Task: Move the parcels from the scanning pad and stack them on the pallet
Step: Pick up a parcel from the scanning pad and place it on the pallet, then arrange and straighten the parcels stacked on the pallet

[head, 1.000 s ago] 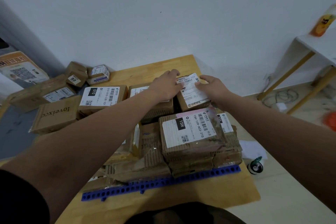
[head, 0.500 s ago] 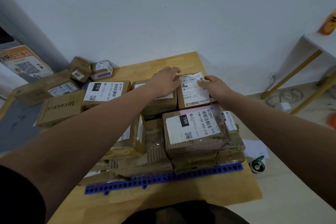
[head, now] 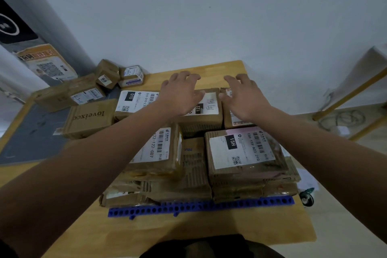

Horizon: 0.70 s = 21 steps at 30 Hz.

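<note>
Behind the wooden table (head: pixel 209 226) rises a white wall (head: pixel 209 16), and on the table a blue pallet (head: pixel 201 207) carries several layers of parcels (head: pixel 159 148). Both hands hover over the back row. The left hand (head: pixel 182 92) and the right hand (head: pixel 245 98) are spread wide with straight fingers and hold nothing; whether the palms touch the cardboard I cannot tell.

Under the right palm lies the small parcel (head: pixel 232 120), flat, label up, tight against the 122 parcel (head: pixel 207 111), which sits below and between the two hands. Its long axis seems to run away from the person toward the wall, though the hand hides most of it. Just on the person's side of the right hand is the 15H parcel (head: pixel 243 151). Well out to the left of the left hand, more boxes wait on the grey pad (head: pixel 31 132).

As for risk, the small parcel sits at the pallet's outer corner, and the table ends beyond it to the right of the hand. A wrist brushing it could nudge it off. The lower boxes look crushed and uneven, so added weight may tilt the piles
</note>
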Motion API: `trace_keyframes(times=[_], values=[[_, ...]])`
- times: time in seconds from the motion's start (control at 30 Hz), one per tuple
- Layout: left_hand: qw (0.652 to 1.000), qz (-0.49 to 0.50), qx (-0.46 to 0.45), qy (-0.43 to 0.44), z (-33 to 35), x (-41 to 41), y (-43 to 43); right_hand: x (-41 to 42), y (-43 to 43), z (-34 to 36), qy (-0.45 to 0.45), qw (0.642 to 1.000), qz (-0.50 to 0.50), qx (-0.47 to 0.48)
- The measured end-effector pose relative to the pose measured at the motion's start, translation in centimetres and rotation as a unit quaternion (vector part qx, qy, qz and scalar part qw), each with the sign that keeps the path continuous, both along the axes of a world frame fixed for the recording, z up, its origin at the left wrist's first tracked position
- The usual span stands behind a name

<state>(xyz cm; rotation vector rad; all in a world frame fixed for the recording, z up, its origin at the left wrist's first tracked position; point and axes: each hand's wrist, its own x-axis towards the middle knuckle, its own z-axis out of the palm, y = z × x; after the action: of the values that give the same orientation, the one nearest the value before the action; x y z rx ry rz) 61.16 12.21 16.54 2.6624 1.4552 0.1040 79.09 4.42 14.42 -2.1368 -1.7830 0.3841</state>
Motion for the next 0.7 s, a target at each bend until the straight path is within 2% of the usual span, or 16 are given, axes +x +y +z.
trace_keyframes(times=[0.33,0.43,0.53,0.7], values=[[0.995,0.075,-0.05,-0.044,2.9,-8.9,1.7,-8.1,4.4,2.8,-0.034,0.996,0.078,0.004],[0.995,0.079,-0.068,-0.005,4.0,-12.4,1.3,-11.6,6.7,3.7,-0.042,0.994,0.104,0.003],[0.997,0.058,-0.04,0.028,5.0,-15.2,0.8,-16.5,9.4,4.4,-0.027,0.991,0.135,-0.004],[0.995,0.087,-0.037,-0.024,7.1,-23.2,4.7,-25.8,14.1,5.9,-0.05,0.982,0.183,-0.016]])
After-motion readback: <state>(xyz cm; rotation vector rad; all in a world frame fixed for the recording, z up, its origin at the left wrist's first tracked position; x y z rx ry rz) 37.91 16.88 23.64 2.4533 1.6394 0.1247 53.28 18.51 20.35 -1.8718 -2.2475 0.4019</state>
